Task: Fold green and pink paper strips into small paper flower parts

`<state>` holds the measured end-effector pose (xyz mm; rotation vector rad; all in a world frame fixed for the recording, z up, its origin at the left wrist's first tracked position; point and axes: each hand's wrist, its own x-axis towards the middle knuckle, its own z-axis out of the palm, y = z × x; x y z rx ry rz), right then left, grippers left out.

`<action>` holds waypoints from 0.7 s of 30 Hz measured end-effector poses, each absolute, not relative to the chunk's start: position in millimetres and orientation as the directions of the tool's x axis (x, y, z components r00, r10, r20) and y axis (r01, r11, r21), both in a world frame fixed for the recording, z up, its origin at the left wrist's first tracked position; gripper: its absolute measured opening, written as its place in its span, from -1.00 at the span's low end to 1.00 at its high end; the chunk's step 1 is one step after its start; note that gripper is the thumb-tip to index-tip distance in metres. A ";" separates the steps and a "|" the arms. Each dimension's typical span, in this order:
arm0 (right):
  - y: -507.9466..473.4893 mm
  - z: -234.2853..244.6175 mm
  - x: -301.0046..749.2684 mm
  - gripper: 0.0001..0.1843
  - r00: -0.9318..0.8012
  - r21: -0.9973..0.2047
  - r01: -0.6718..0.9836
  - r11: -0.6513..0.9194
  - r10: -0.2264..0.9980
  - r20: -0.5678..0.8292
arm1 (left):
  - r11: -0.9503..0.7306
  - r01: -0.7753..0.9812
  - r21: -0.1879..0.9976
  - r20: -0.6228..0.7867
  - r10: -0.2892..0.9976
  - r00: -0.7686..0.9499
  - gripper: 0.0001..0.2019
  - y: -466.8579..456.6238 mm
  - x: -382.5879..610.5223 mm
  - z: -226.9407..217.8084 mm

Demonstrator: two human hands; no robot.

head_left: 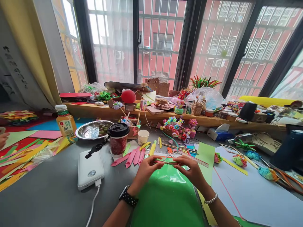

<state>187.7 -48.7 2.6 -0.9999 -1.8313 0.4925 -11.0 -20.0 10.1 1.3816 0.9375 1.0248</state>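
Note:
My left hand (148,171) and my right hand (190,169) pinch the two ends of a thin stack of folded paper (167,162), green and reddish at its edges. It looks gathered at its middle, though the fingers cover both ends. Beneath the hands lies a shiny green mat (168,201). Just beyond the stack are scissors (170,154), partly hidden, and a patterned ruler strip (202,163). Several folded pink paper strips (135,156) rest to the left of my left hand. A light green paper sheet (205,151) lies past my right hand.
On the left stand a white power bank (90,168) with a cable, a lidded coffee cup (118,140), a paper cup (143,137), a steel plate (82,134) and a juice bottle (65,123). Crinkled paper flowers (239,160) lie right. Another person's hand (2,138) shows far left.

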 end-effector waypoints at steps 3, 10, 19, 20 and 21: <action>-50.0 2.2 185.2 -0.69 -0.253 -0.661 0.433 0.613 0.787 0.563 | 0.022 -0.101 0.995 0.010 0.953 0.302 -0.63 -17.9 -10.5 7.2; -49.9 -1.6 180.7 -0.84 -0.238 -0.557 0.512 0.653 0.732 0.639 | -0.209 0.089 0.974 0.170 0.929 0.328 -0.68 -21.2 -11.3 8.6; -52.5 -4.5 174.1 -0.87 -0.257 -0.472 0.584 0.660 0.702 0.664 | -0.827 0.474 0.301 0.678 0.535 0.503 -0.81 -27.3 -6.6 4.5; -52.7 -4.9 173.2 -0.87 -0.261 -0.467 0.588 0.660 0.702 0.663 | -0.828 0.481 0.290 0.673 0.533 0.513 -0.83 -27.2 -5.7 3.6; -52.9 -5.2 172.5 -0.87 -0.262 -0.466 0.590 0.659 0.702 0.662 | -0.822 0.489 0.293 0.664 0.543 0.515 -0.84 -27.0 -5.1 2.9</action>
